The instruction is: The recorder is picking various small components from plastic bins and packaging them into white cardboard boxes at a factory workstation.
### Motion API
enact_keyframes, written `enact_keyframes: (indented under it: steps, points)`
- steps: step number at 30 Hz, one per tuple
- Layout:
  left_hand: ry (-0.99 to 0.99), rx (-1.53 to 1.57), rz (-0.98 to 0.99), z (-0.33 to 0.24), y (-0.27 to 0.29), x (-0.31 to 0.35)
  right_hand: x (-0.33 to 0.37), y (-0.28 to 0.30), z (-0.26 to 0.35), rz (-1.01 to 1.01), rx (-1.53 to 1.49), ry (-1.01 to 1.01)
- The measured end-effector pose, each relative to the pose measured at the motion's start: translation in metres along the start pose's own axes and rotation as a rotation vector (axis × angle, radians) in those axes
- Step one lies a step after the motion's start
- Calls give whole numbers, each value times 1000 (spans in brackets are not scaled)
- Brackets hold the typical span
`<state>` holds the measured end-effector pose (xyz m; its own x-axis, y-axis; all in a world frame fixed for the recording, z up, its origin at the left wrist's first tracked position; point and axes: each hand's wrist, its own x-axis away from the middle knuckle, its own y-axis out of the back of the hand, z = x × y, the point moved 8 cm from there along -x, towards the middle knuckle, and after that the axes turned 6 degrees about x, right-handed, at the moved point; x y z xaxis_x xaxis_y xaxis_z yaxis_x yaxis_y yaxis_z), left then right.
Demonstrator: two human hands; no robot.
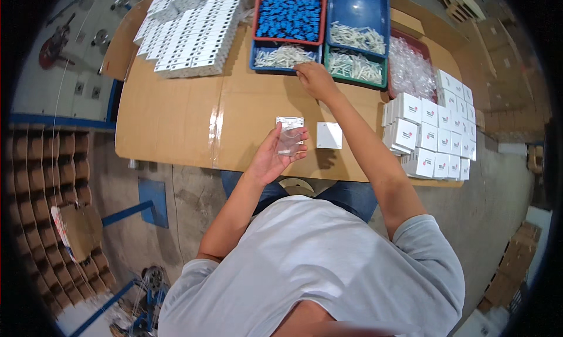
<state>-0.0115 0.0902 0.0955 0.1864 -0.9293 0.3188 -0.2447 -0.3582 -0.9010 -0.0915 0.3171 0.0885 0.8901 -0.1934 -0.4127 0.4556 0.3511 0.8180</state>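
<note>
My left hand (pixel 271 160) is above the table's near edge, its fingers curled round a clear plastic piece (pixel 288 141). Just beyond that hand lies a white plate with red marks (pixel 290 121), partly hidden by the plastic. To its right is a flat white square piece (pixel 329 139). My right hand (pixel 318 82) is stretched forward to the front rim of a blue tray (pixel 257 67) with small white sticks (pixel 284 56). Its fingertips are drawn together there; whatever they pinch is too small to make out.
Blue parts fill a red tray (pixel 255 35) at the back. Right of it stand a blue tray (pixel 358 12) and a green tray (pixel 384 79) with white sticks, then clear plastic pieces (pixel 409 64). White boxes (pixel 433 135) stack at right; white units (pixel 193 38) stack far left.
</note>
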Motion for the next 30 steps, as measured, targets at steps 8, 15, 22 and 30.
enact_keyframes:
  steps: [8, 15, 22, 30]
  points:
    - [61, 29, 38, 13, -6, -18, 71, 67, -98, -101, 19, -489]
    - [110, 12, -35, 20, -8, -21, 89, 102, -140, 150, 668, -816]
    - [128, 9, -45, 23, 9, -24, 61, 50, -139, -34, 293, -915]
    - [81, 54, -44, 14, 9, -31, 75, 74, -131, -388, 154, -831]
